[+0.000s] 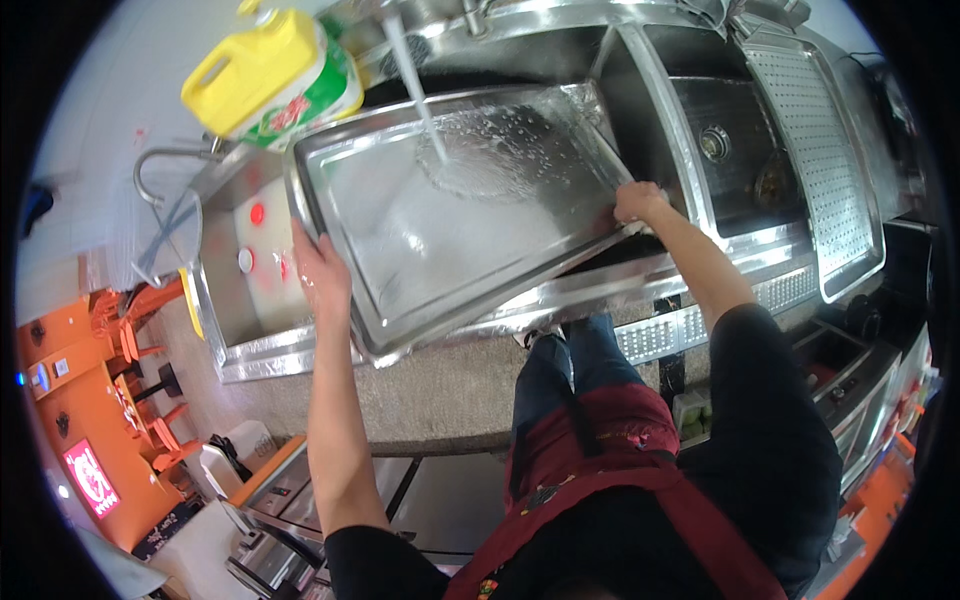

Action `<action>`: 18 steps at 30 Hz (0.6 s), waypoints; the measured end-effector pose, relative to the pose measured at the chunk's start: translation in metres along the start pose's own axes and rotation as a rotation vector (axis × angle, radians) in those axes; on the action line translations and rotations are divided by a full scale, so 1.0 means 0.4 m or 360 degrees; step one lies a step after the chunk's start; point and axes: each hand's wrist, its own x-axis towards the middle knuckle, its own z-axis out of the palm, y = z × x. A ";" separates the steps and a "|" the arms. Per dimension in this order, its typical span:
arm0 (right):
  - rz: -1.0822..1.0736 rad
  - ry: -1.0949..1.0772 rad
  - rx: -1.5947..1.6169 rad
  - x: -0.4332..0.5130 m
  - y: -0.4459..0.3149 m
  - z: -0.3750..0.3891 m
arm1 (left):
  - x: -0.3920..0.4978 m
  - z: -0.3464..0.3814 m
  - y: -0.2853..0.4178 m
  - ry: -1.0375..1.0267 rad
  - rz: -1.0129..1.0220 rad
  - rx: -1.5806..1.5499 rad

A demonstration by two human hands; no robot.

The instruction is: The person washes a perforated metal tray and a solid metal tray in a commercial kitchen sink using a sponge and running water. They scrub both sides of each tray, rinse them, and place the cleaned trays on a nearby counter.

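A large rectangular stainless steel tray (480,225) is tilted across the middle sink basin. A stream of tap water (418,90) strikes its inside and spreads with foam and droplets. My left hand (321,270) supports the tray's left edge, with the thumb at the rim and the fingers partly hidden. My right hand (639,202) grips the near right corner. Something pale, perhaps a cloth (637,227), shows under that hand, but I cannot tell what it is.
A yellow plastic jug (259,67) stands behind the tray's left end. The left basin (217,300) contains cloudy water with red and white caps. A second basin with a drain (714,142) lies right, beside a perforated steel tray (814,135). A curved faucet (150,169) is at left.
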 end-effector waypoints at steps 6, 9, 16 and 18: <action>-0.1182 -0.0059 0.0495 -0.120 -0.284 -0.067 | 0.178 0.179 0.279 -0.0368 -0.0409 -0.1102; -0.1268 -0.0101 0.0746 -0.165 -0.379 -0.098 | 0.349 0.378 0.412 -0.0503 -0.1435 -0.2675; -0.0448 -0.0197 0.0319 0.013 0.027 0.017 | 0.435 0.443 0.386 -0.1134 -0.0448 -0.1135; -0.0264 -0.0086 0.0233 0.007 -0.024 0.030 | 0.373 0.320 0.320 -0.0785 0.0150 -0.0003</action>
